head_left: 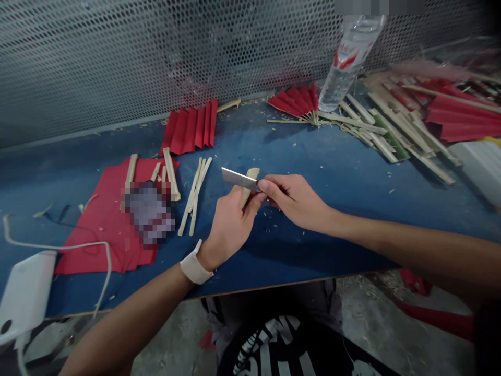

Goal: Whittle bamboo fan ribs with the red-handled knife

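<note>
My left hand [231, 219], with a pale band on its wrist, is closed around a bamboo strip [246, 192] above the blue table [274, 256]. My right hand [291, 201] grips the handle end of a knife [238, 178]. Its flat metal blade points left and crosses the strip; whether the edge bites in is hard to tell. The fingers of both hands meet near the handle, which they mostly hide. Several thin bamboo sticks [194, 196] lie loosely crossed on the table to the left of my left hand.
Red paper sheets [90, 230] lie at left under a pixelated phone-like object [152, 214]. Behind stand pleated red paper [190, 128], a red fan [295, 102] and a water bottle [348, 62]. Bamboo pieces [399, 125] pile at right. A white power bank [27, 292] with a cable is front left.
</note>
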Available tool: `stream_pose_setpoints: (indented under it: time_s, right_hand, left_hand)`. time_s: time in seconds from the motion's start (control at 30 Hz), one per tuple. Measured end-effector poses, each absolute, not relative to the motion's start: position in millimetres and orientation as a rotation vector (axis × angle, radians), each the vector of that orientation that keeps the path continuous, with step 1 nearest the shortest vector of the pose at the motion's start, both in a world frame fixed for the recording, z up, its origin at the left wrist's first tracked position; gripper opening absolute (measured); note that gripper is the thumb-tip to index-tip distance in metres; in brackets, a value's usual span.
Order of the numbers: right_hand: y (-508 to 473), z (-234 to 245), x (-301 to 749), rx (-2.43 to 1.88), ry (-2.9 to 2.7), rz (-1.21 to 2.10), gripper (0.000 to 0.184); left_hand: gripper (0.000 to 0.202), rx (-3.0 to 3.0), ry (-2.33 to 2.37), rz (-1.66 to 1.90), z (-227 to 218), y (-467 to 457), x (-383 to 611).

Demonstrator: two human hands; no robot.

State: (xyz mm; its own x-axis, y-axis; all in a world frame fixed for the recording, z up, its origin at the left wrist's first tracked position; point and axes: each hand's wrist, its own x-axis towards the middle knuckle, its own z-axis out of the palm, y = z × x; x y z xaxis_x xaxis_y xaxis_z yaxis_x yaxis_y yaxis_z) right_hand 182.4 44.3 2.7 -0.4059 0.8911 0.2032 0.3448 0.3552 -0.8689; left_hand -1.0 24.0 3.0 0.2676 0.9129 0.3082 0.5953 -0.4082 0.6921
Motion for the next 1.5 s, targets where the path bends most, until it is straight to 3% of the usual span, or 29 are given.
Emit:
stream_pose_setpoints:
  time_s: [0.37,0.63,1.5]
  right_hand:
    - [45.1,1.6,182.4,-1.078,-1.950,0.910,0.061]
    - [51.4,3.0,186.8,-1.076,-2.097,0.869,0.060]
    - [38.8,0.6,179.6,-1.044,-1.857,0.922,0.056]
  left_hand:
    - [0.030,2.118,1.392,0.965,4.8,22.1,-1.0]
    - [0.016,2.200,1.308,0.843,5.2,26.5,-6.1]
    - [0.021,2.273,1.407,0.951,8.9,20.4,-1.4]
